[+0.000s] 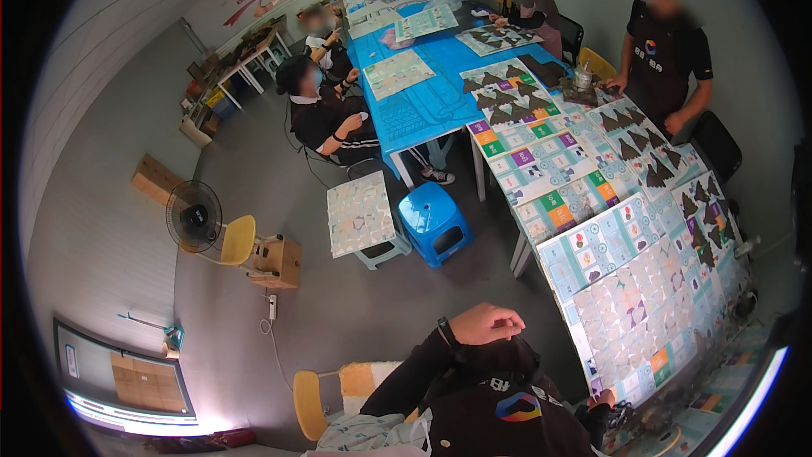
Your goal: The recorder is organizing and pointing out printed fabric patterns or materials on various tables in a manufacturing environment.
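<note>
In front of my chest my left hand (489,324) is raised, its fingers curled in, with a dark band at the wrist and nothing visible in it. At the near left corner of the worktable my right hand (602,398) grips the edge of a printed board (584,309); part of that hand is hidden by my arm. Many pale, rounded flat pieces (622,322) lie in rows over this board. Beyond it, more printed boards (541,165) overlap along the table, and several of them carry dark, pointed pieces (512,101).
A person in a dark apron (668,51) stands across the table; others sit around the blue-covered table (423,123). On the floor are a blue stool (433,224), a piece-covered board (359,211) on a pale stool, a fan (194,216) and a yellow chair (309,406).
</note>
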Motion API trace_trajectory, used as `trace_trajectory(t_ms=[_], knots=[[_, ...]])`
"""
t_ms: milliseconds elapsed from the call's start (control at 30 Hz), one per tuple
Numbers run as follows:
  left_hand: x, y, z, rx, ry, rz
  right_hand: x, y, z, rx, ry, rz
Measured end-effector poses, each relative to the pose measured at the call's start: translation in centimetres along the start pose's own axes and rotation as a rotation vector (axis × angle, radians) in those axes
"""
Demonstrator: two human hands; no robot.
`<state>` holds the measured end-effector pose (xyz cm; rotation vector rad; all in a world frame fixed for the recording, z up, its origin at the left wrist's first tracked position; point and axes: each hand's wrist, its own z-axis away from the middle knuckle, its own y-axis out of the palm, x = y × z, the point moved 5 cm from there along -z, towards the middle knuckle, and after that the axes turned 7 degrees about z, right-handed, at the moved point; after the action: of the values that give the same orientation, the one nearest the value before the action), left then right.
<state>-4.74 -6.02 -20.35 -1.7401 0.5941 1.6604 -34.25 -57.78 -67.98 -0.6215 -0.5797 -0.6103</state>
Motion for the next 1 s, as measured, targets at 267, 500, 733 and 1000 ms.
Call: trace_trajectory(t_ms=[267, 500, 733, 1000], knots=[[0.8, 0.2, -0.1, 0.046, -0.014, -0.037, -0.8, -3.0, -2.2, 0.089, 0.212, -0.169], [0.6, -0.6, 1.7, -0.035, -0.036, -0.021, 0.4, 0.6, 0.7, -0.158, 0.371, -0.278], [0.6, -1.5, 1.5, -0.079, -0.07, -0.074, 5.2, 2.6, 6.8, -0.23, 0.274, -0.26], [-3.0, -7.3, 2.7, -0.625, 0.188, 0.037, 22.2, 2.0, 10.3, -0.125, -0.498, -0.017]])
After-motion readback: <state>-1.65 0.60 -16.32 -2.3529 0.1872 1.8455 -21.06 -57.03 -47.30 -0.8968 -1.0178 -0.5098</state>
